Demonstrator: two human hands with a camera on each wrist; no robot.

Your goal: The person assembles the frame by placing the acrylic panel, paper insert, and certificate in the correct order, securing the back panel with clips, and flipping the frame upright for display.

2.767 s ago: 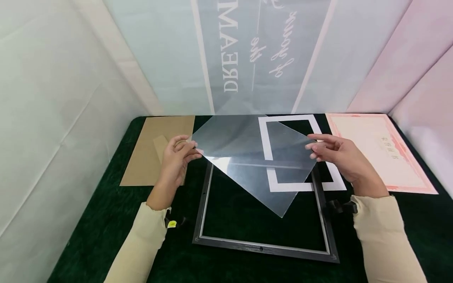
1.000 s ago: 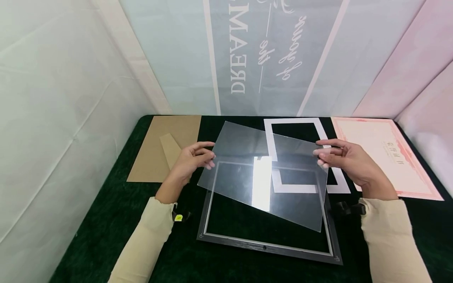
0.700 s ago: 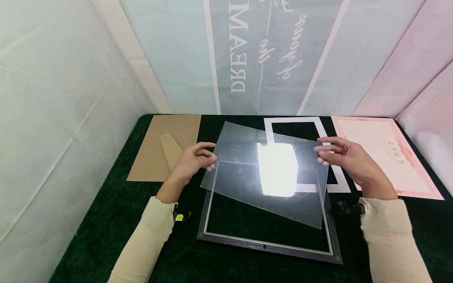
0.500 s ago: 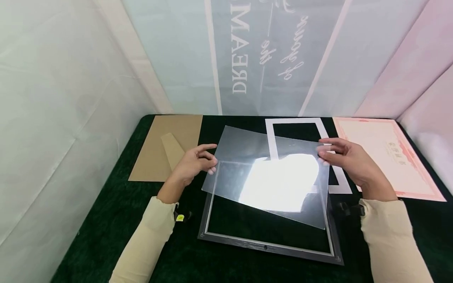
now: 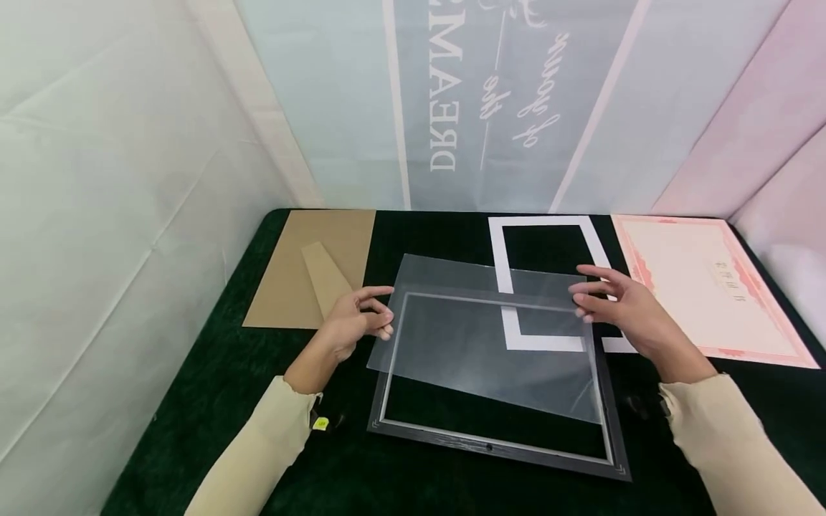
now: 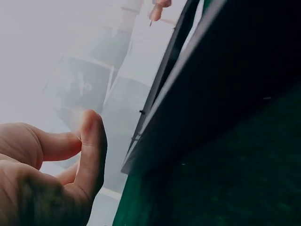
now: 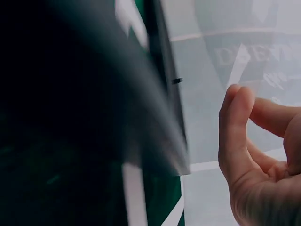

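Note:
A clear, glass-like sheet (image 5: 452,355) hangs slightly skewed over the dark grey picture frame (image 5: 435,438), overlapping its far part in the head view. My left hand (image 5: 353,324) pinches the sheet's left edge between thumb and fingers, and my right hand (image 5: 613,308) pinches the right edge near the far corner. Through the sheet, the frame's far bar and silvery inner lip show. In the left wrist view, the thumb and fingers of my left hand (image 6: 61,160) meet; in the right wrist view, my right hand (image 7: 254,150) pinches likewise beside the frame's edge.
Back left lies a brown backing board (image 5: 271,287) with a stand flap (image 5: 323,276). A white mat border (image 5: 498,247) lies behind the sheet at right, partly seen through it. A pink-edged certificate (image 5: 684,287) lies farther right on the dark green cloth (image 5: 213,416).
The sheet has turned from a steep diagonal to nearly match the frame, and has come lower and nearer. Both hands moved with it, and the bright glare on it is gone.

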